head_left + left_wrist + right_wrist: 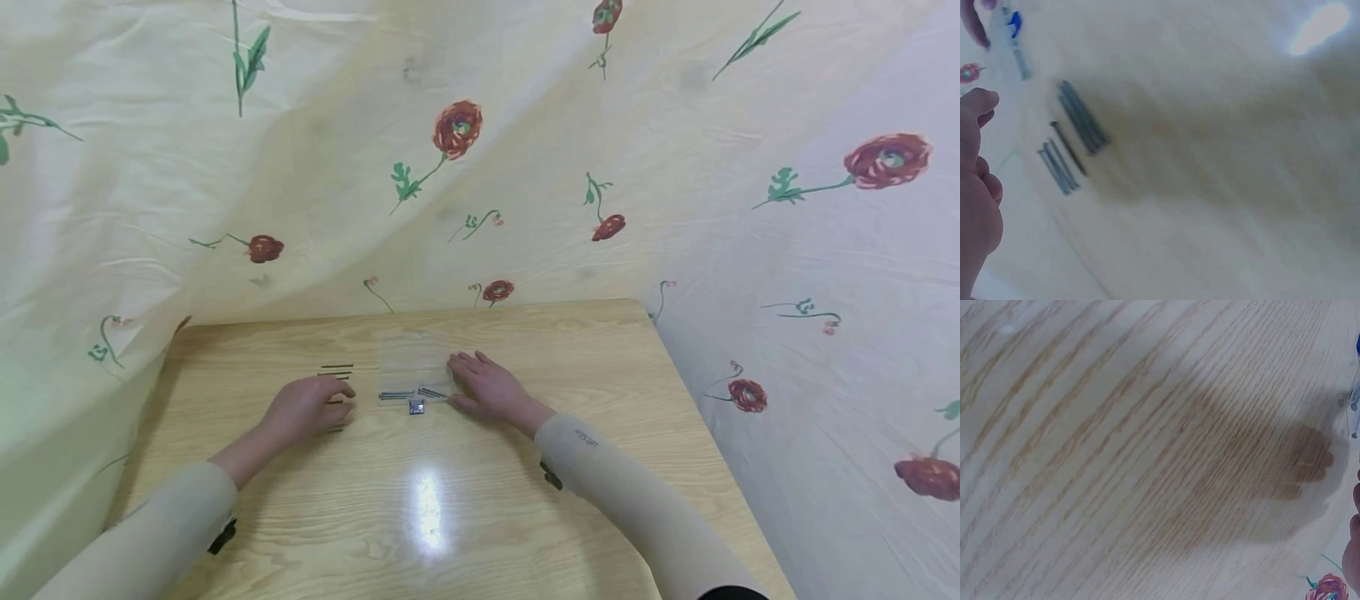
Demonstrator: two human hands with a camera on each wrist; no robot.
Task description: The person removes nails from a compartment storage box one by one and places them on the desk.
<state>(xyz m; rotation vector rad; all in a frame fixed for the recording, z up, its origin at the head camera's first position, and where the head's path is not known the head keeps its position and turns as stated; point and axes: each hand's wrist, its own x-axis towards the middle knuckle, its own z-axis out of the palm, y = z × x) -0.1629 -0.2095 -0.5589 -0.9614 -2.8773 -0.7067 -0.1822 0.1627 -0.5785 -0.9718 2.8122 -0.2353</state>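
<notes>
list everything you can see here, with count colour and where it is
wooden table: one, light oak grain, fills the lower middle of the head view
floral cloth: one backdrop, cream with red flowers and green stems, behind and beside the table
clear plastic bag: one, transparent, flat on the table by the right hand's fingertips
dark thin rods: a few, exact count unclear, black, beside and partly under the left hand
grey metal pins: two small bundles, grey, between the hands
small metal piece: one, silvery, just nearer than the pins
sleeves: two, beige
left hand: one, fingers loosely curled over the rods
right hand: one, flat on the table
</notes>
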